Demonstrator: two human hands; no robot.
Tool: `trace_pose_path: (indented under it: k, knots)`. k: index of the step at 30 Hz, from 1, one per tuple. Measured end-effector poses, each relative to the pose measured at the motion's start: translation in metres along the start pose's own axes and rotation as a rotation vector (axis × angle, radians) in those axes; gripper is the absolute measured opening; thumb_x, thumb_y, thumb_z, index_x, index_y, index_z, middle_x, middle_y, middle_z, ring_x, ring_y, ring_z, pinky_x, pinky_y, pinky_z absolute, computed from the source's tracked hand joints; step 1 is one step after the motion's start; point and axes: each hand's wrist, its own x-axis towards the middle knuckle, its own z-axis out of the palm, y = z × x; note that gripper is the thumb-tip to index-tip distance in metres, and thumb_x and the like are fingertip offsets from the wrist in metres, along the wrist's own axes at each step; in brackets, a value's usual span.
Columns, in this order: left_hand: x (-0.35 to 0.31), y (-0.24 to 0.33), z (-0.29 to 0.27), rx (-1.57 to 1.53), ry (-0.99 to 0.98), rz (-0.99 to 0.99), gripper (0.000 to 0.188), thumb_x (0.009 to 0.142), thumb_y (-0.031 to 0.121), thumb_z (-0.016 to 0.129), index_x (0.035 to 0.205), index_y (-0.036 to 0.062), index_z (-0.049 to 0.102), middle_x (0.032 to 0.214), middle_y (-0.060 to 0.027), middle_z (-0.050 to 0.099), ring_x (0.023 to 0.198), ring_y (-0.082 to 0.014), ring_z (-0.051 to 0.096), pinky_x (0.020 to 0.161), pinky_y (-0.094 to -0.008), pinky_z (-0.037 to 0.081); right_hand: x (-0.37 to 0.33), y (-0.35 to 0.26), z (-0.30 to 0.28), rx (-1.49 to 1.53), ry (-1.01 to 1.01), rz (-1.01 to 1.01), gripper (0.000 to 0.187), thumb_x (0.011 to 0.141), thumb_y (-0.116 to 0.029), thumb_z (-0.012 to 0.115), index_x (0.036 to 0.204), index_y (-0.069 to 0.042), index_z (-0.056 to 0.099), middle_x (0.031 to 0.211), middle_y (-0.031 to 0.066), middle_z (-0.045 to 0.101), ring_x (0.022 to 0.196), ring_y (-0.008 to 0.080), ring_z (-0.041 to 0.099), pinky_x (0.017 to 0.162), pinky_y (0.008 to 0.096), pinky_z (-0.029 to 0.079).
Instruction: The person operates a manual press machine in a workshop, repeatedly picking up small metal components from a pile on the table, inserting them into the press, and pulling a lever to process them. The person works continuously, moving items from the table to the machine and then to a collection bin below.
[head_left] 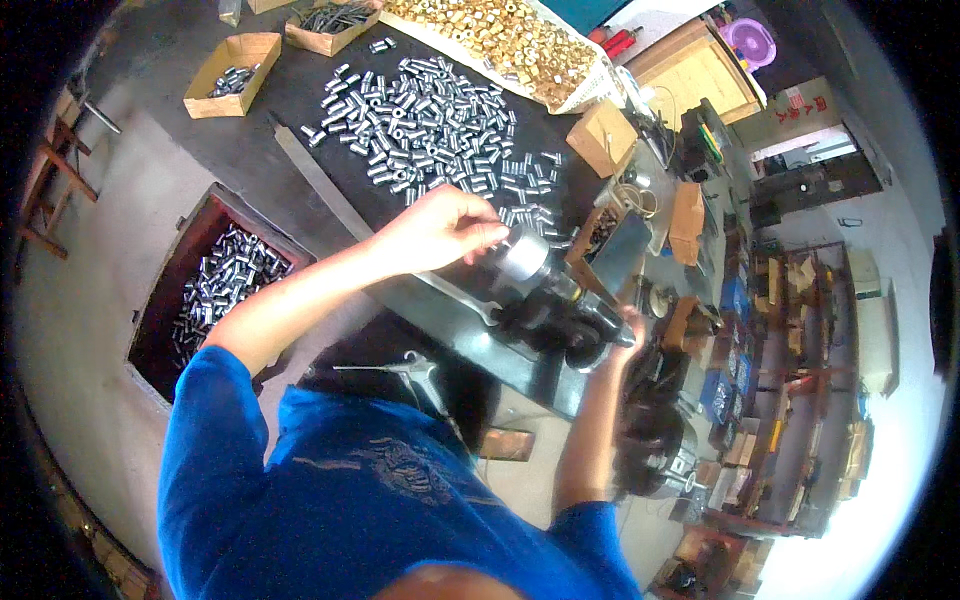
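Note:
A small bench machine with a round silver chuck (524, 254) and a dark body (545, 318) stands at the bench's near edge. My left hand (448, 232) is at the chuck's left face, thumb and fingers pinched together. Whatever is between those fingertips is too small to make out. On the machine's right side, my right hand (630, 338) is closed round a handle, partly hidden by the machine. Beyond my left hand, a heap of short silver metal sleeves (415, 125) covers the dark bench top, with more loose sleeves (530, 180) beside the chuck.
A wrench (465, 297) and a long flat metal bar (318, 180) lie on the bench. To the left is a deep bin (150, 338) of silver parts. Brass pieces (500, 35) fill a tray at the back. An air gun (418, 372) lies near my body. Shelves (790, 400) stand right.

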Motion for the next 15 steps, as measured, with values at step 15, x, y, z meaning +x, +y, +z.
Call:
trace_pose_path:
  k: [15]
  knots:
    - [-0.005, 0.003, 0.016, -0.077, 0.107, -0.058, 0.015, 0.089, 0.016, 0.046, 0.082, 0.003, 0.052, 0.057, 0.002, 0.047, 0.047, -0.0037, 0.045, 0.041, -0.0191, 0.037, -0.087, -0.006, -0.039, 0.181, -0.042, 0.142, 0.021, 0.084, -0.024, 0.043, 0.072, -0.007, 0.05, 0.051, -0.0038, 0.031, 0.041, 0.0053, 0.027, 0.033, 0.0203, 0.017]
